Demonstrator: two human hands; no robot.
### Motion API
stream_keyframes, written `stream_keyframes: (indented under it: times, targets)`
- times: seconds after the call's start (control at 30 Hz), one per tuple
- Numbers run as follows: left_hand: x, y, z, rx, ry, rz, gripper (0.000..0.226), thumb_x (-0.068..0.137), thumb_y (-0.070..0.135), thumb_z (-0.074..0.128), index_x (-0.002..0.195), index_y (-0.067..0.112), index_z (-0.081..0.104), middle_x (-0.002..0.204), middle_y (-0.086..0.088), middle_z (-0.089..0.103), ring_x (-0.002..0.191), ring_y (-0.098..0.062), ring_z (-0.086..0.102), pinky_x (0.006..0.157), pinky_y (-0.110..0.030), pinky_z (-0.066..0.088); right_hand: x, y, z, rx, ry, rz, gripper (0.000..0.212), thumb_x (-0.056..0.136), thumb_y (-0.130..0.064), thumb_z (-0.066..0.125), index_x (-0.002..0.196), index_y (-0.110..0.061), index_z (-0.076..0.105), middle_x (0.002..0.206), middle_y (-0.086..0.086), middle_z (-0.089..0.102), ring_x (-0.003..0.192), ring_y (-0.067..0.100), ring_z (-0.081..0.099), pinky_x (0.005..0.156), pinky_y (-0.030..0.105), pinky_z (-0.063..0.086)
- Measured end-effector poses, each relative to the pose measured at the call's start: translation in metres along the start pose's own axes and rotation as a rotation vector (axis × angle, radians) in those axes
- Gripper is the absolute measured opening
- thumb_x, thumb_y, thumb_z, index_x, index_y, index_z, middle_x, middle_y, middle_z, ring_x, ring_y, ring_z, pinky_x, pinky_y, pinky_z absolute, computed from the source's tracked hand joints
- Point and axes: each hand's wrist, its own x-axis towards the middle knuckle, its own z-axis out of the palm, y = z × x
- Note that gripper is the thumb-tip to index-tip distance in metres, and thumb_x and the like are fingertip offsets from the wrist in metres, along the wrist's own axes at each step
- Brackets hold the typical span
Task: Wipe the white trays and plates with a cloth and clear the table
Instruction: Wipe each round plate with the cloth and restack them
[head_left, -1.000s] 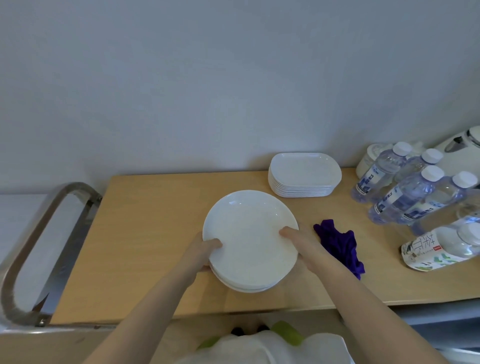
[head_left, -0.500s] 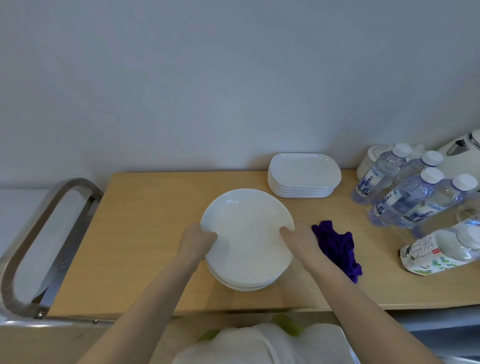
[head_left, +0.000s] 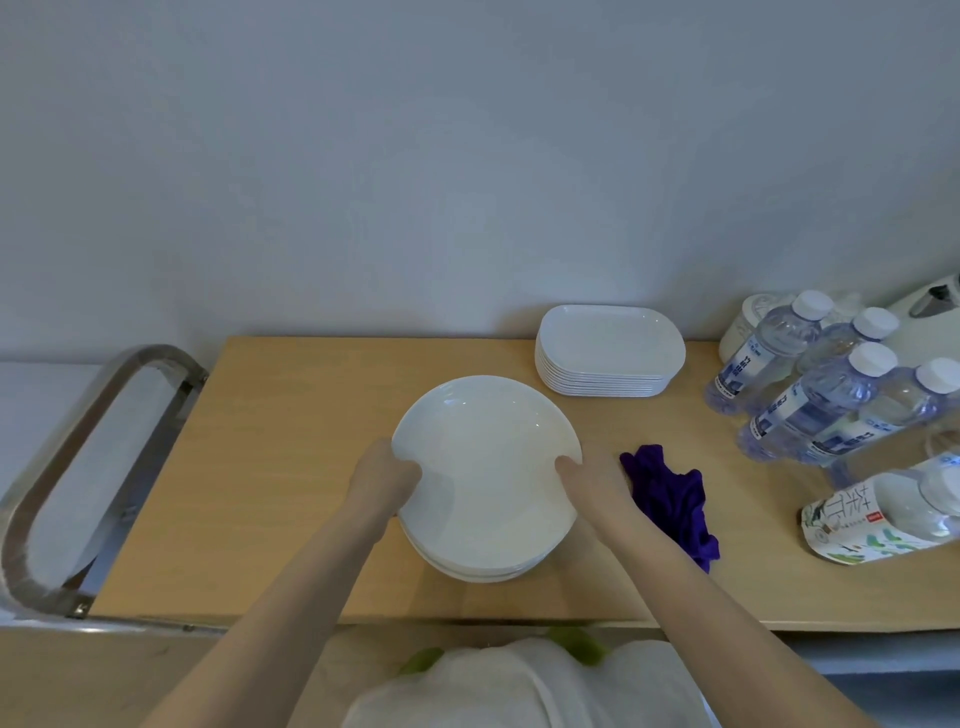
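head view: both hands (head_left: 382, 475) grip stacked plates (head_left: 485, 467).

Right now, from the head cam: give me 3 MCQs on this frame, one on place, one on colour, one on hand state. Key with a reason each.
1. Where does the cloth lie?
A. right of the round plates
B. on the tray stack
C. left of the round plates

2. What colour is the cloth?
A. white
B. purple
C. green

3. What are the hands doing?
A. both grip the round plates' rims
B. right hand wipes with the cloth
C. both rest flat on the table

Key:
1 A: it sits on the table beside the right hand.
2 B: deep purple folds.
3 A: left hand and right hand clasp opposite rims of the round plates.
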Motion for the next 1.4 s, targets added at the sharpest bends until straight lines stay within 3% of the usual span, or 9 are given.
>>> stream_keyframes:
  times: [0.13, 0.3, 0.6, 0.7, 0.83, 1.03, 1.2, 1.3, 1.4]
  targets:
    - [0.000, 0.001, -0.001, 0.043, 0.002, -0.001, 0.017, 0.076, -0.001, 0.040, 0.088, 0.003, 0.052, 0.080, -0.009, 0.049, 0.070, -0.027, 0.045, 0.061, -0.032, 0.039, 0.000, 0.002, -0.001, -0.057, -0.009, -0.021, 0.026, 0.094, -0.020, 0.043, 0.115, -0.010, 0.055, 0.100, 0.004, 0.060, 0.084, 0.020, 0.058, 0.061, 0.028, 0.045]
    - [0.003, 0.004, -0.005, 0.219, 0.019, -0.017, 0.026, 0.076, 0.004, 0.040, 0.097, 0.006, 0.054, 0.092, -0.012, 0.060, 0.077, -0.031, 0.059, 0.069, -0.040, 0.055, 0.002, 0.002, -0.005, -0.292, -0.019, -0.098, 0.023, 0.094, -0.027, 0.040, 0.103, -0.011, 0.056, 0.098, 0.006, 0.061, 0.081, 0.021, 0.059, 0.064, 0.030, 0.047]
    - [0.006, 0.004, -0.002, 0.293, 0.065, 0.003, 0.025, 0.072, 0.003, 0.039, 0.093, 0.002, 0.052, 0.079, -0.007, 0.054, 0.064, -0.026, 0.048, 0.059, -0.031, 0.043, -0.002, -0.002, -0.009, -0.241, -0.001, -0.097, 0.020, 0.091, -0.020, 0.044, 0.088, -0.007, 0.058, 0.083, 0.007, 0.063, 0.073, 0.022, 0.060, 0.065, 0.034, 0.050]
    - [0.003, 0.009, -0.004, 0.269, 0.081, 0.001, 0.022, 0.075, 0.005, 0.040, 0.096, 0.007, 0.047, 0.084, -0.005, 0.053, 0.071, -0.026, 0.053, 0.067, -0.038, 0.051, -0.002, -0.003, -0.009, -0.244, 0.006, -0.078, 0.019, 0.092, -0.021, 0.044, 0.085, -0.008, 0.056, 0.085, 0.008, 0.063, 0.071, 0.020, 0.059, 0.064, 0.033, 0.050]
    - [0.000, 0.010, -0.004, 0.219, 0.066, -0.014, 0.027, 0.078, 0.006, 0.041, 0.104, 0.007, 0.045, 0.094, -0.008, 0.054, 0.088, -0.030, 0.057, 0.081, -0.046, 0.055, -0.003, -0.006, -0.010, -0.256, 0.001, -0.081, 0.021, 0.094, -0.020, 0.043, 0.094, -0.005, 0.057, 0.095, 0.009, 0.061, 0.077, 0.023, 0.060, 0.065, 0.033, 0.051]
    - [-0.002, 0.010, -0.006, 0.120, 0.023, -0.042, 0.029, 0.080, 0.006, 0.041, 0.109, 0.008, 0.042, 0.093, -0.007, 0.052, 0.079, -0.025, 0.052, 0.066, -0.036, 0.049, -0.005, -0.010, -0.009, -0.222, 0.025, -0.087, 0.014, 0.097, -0.014, 0.039, 0.087, -0.009, 0.047, 0.103, 0.013, 0.057, 0.077, 0.023, 0.055, 0.065, 0.033, 0.046]
    - [-0.005, 0.009, -0.007, 0.107, 0.018, -0.005, 0.022, 0.083, 0.011, 0.044, 0.105, 0.011, 0.042, 0.094, -0.006, 0.053, 0.089, -0.028, 0.055, 0.077, -0.042, 0.052, -0.005, -0.006, -0.007, -0.252, 0.024, -0.083, 0.021, 0.098, -0.014, 0.037, 0.106, -0.002, 0.053, 0.109, 0.014, 0.057, 0.085, 0.025, 0.056, 0.070, 0.032, 0.046]
    - [-0.005, 0.006, -0.005, 0.127, 0.044, 0.015, 0.019, 0.090, 0.018, 0.046, 0.106, 0.009, 0.043, 0.091, -0.004, 0.051, 0.088, -0.028, 0.054, 0.073, -0.038, 0.048, -0.004, -0.005, -0.006, -0.254, 0.033, -0.085, 0.025, 0.099, -0.017, 0.037, 0.111, -0.004, 0.054, 0.110, 0.013, 0.058, 0.086, 0.025, 0.058, 0.070, 0.032, 0.047]
    - [-0.009, 0.003, -0.004, 0.103, 0.083, 0.025, 0.030, 0.095, 0.030, 0.047, 0.105, 0.001, 0.049, 0.089, -0.006, 0.052, 0.085, -0.028, 0.054, 0.068, -0.035, 0.044, -0.003, -0.003, -0.005, -0.231, 0.034, -0.096, 0.025, 0.097, -0.016, 0.037, 0.112, -0.008, 0.056, 0.109, 0.011, 0.058, 0.084, 0.023, 0.059, 0.068, 0.032, 0.048]
